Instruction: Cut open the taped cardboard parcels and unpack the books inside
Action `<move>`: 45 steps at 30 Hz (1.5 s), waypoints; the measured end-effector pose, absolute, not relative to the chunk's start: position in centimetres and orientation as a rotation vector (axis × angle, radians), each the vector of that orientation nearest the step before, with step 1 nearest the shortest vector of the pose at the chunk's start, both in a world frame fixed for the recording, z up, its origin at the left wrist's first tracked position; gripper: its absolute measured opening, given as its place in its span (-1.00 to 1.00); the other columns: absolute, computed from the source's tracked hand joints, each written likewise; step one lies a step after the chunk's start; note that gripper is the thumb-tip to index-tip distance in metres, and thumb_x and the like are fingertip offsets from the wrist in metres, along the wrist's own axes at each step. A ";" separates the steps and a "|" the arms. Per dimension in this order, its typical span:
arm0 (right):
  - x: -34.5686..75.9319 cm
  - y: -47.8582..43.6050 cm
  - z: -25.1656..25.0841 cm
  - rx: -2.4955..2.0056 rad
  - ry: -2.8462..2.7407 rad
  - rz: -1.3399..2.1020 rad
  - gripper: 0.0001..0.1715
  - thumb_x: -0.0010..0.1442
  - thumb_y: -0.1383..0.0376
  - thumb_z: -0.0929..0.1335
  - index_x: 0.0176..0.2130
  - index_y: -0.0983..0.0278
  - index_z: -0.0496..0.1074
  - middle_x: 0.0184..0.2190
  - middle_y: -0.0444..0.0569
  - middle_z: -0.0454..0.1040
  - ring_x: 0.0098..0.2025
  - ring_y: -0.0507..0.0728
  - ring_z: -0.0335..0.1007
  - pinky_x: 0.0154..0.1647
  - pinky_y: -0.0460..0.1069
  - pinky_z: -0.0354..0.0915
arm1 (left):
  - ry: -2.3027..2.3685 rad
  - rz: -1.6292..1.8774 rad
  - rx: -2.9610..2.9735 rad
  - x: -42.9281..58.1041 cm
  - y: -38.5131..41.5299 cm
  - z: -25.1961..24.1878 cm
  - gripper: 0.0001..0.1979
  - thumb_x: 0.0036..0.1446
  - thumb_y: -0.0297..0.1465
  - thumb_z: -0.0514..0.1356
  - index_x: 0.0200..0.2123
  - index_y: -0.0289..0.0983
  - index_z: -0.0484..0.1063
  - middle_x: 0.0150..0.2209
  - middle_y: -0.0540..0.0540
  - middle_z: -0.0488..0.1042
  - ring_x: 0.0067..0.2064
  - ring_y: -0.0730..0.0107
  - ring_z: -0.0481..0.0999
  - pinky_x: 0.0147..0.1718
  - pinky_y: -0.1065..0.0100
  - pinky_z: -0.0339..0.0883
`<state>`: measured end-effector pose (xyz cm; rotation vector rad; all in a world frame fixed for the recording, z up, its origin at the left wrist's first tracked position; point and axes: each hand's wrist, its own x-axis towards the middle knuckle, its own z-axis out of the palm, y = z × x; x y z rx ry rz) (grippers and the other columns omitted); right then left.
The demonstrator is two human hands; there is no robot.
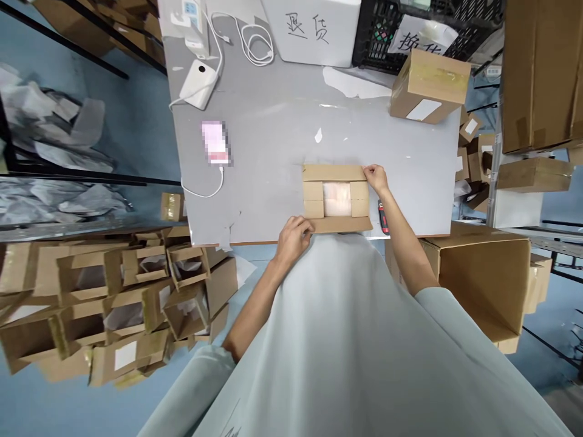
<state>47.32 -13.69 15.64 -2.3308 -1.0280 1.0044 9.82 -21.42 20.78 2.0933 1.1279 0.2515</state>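
Observation:
A small cardboard box (313, 192) lies at the table's front edge, its long flaps folded outward and its short flaps lying inward. Something pale and pinkish shows in the gap between the short flaps. My left hand (294, 240) pinches the near flap at its left corner. At the far right corner, my right hand (376, 177) holds the far flap between thumb and fingers. A red and black cutter (383, 218) lies on the table just right of the box, below my right hand.
On the grey table (273, 133) are a taped carton (432, 82) at back right, a white bin (314, 30), a black crate (373, 36), and a white device (198, 84) with cables. Opened cartons (127, 309) pile up at lower left; a large open box (483, 285) stands right.

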 end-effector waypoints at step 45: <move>48.9 -27.4 23.3 -2.261 -1.430 0.932 -0.34 0.34 0.34 0.37 0.38 0.26 0.53 0.09 0.11 0.69 -0.10 0.25 0.59 0.17 0.21 0.52 | 1.539 0.339 1.574 6.9 -13.6 18.9 -0.53 0.16 -0.50 0.21 0.14 -0.20 0.62 0.19 -0.17 0.65 -0.10 0.23 0.67 0.08 0.04 0.69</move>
